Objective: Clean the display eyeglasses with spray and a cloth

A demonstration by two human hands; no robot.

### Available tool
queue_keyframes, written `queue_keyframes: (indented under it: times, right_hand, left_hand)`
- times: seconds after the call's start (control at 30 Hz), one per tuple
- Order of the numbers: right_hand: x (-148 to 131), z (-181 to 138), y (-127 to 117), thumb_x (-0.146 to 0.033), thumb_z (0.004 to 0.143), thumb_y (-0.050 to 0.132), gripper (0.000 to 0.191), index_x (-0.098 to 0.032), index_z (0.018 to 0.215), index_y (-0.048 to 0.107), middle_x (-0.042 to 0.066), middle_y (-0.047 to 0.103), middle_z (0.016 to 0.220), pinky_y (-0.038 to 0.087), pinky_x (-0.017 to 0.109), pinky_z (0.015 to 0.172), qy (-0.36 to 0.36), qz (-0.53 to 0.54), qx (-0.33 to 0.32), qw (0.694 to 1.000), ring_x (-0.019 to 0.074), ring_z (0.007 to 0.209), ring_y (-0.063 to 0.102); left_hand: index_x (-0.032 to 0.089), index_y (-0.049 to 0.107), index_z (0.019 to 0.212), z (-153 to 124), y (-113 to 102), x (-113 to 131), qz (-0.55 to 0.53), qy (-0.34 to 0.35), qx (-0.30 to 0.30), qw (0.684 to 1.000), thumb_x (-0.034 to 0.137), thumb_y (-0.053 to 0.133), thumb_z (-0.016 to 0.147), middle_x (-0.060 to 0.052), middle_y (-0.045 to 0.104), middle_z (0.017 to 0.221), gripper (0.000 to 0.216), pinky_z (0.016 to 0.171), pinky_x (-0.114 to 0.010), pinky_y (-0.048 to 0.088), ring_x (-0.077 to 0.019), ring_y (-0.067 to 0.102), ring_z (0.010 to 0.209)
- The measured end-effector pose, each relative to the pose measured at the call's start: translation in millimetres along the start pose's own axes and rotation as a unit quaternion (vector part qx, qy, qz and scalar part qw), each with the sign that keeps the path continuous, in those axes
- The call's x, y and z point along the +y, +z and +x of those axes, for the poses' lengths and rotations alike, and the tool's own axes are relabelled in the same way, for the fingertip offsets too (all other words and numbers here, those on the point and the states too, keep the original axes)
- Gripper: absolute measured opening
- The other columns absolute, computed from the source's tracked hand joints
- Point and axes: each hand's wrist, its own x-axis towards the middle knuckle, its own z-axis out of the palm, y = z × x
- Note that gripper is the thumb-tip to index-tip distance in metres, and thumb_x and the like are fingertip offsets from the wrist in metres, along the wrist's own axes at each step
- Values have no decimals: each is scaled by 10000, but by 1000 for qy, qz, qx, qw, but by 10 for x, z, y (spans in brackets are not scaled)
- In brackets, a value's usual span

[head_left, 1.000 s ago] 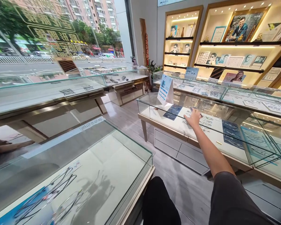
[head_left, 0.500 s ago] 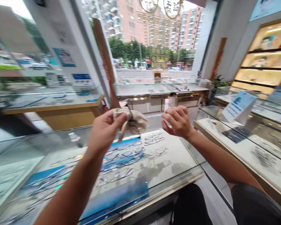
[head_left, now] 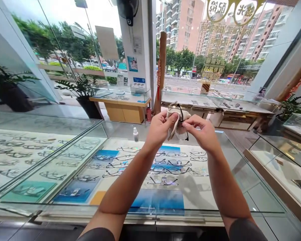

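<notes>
My left hand [head_left: 162,127] is closed around a beige cleaning cloth [head_left: 186,115], its thumb pressed on the folds. Wrapped partly in that cloth is a pair of eyeglasses [head_left: 182,113] with a dark frame, held above the glass counter. One lens and a dark frame end show below the cloth. My right hand [head_left: 202,132] pinches the eyeglasses at their right side with thumb and index finger. Part of the frame is hidden by the cloth and fingers.
Below my hands, the glass display case [head_left: 240,201] holds rows of eyeglasses [head_left: 178,163]. A small white spray bottle [head_left: 135,134] stands at its far side. Another display case [head_left: 256,157] is at the right. Potted plants [head_left: 84,97] and a wooden cabinet [head_left: 125,112] stand beyond.
The view has turned left and steadied. My right hand, apart from the cloth before, has come in and taken hold of the eyeglasses. My left hand still grips the cloth.
</notes>
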Motion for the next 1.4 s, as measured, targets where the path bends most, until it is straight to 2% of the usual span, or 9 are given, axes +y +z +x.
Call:
queue_keyframes:
  times: [0.2, 0.33, 0.57, 0.8, 0.9, 1.0, 1.17, 1.3, 1.4]
  right_hand:
    - [244, 21, 3, -524, 858, 876, 247, -279, 857, 841, 38, 767, 921, 510, 464, 1005, 111, 183, -44, 976, 248, 968, 667]
    - [292, 8, -34, -520, 843, 898, 278, -254, 848, 820, 37, 777, 937, 512, 449, 1044, 128, 229, -80, 962, 235, 983, 677]
    - [250, 1, -89, -551, 843, 894, 342, -235, 947, 815, 59, 789, 1008, 544, 474, 1027, 125, 216, -145, 957, 249, 1008, 692]
    - [284, 48, -95, -565, 860, 868, 335, -242, 831, 781, 37, 740, 923, 524, 440, 984, 106, 193, -131, 967, 225, 939, 648]
    - [333, 46, -45, -559, 851, 877, 322, -250, 838, 788, 31, 735, 933, 504, 429, 1013, 110, 221, -119, 962, 221, 950, 638]
    - [370, 33, -4, -548, 832, 899, 319, -249, 869, 795, 34, 748, 953, 503, 438, 1041, 130, 248, -108, 954, 219, 955, 644]
    - [358, 22, 9, -563, 811, 915, 363, -247, 955, 811, 61, 784, 993, 521, 490, 1089, 134, 246, -135, 950, 259, 1048, 681]
    - [319, 20, 5, -553, 797, 931, 361, -242, 938, 815, 53, 782, 944, 553, 471, 1024, 134, 237, -154, 950, 253, 1001, 695]
    - [314, 21, -24, -554, 787, 936, 350, -241, 889, 817, 47, 777, 924, 546, 446, 985, 134, 235, -135, 953, 237, 943, 686]
  left_hand:
    - [173, 788, 988, 26, 10, -34, 5, -21, -26, 999, 544, 937, 772, -49, 769, 833, 455, 631, -272, 562, -149, 672, 689]
    - [176, 793, 1058, 0, 37, -42, 8, -20, -46, 999, 423, 1008, 691, -63, 795, 921, 492, 692, -263, 575, -158, 700, 771]
    - [175, 782, 904, -9, 81, -139, 43, 6, 22, 999, 522, 947, 767, -36, 763, 812, 408, 609, -242, 535, -130, 652, 668]
    - [187, 772, 1093, 68, -35, -82, -33, -65, -48, 996, 530, 931, 784, -68, 793, 931, 489, 657, -291, 605, -181, 732, 752]
    - [195, 745, 1171, 50, -1, -77, -70, -72, -49, 994, 418, 988, 726, -70, 796, 982, 554, 724, -286, 619, -173, 740, 795]
    - [178, 746, 1104, 27, 67, -145, -75, -66, -36, 994, 380, 1007, 698, -69, 794, 966, 523, 748, -266, 606, -152, 723, 803]
    - [186, 755, 980, -8, 178, -263, -52, -22, 16, 998, 474, 976, 740, -32, 765, 854, 435, 647, -240, 571, -126, 680, 711]
    - [174, 726, 872, -8, 169, -266, -35, -1, 55, 998, 626, 877, 817, 1, 696, 713, 479, 516, -219, 502, -90, 584, 549]
    - [162, 737, 889, 38, 33, -193, -13, -16, 7, 1000, 671, 816, 861, -20, 713, 718, 516, 543, -239, 533, -117, 626, 574]
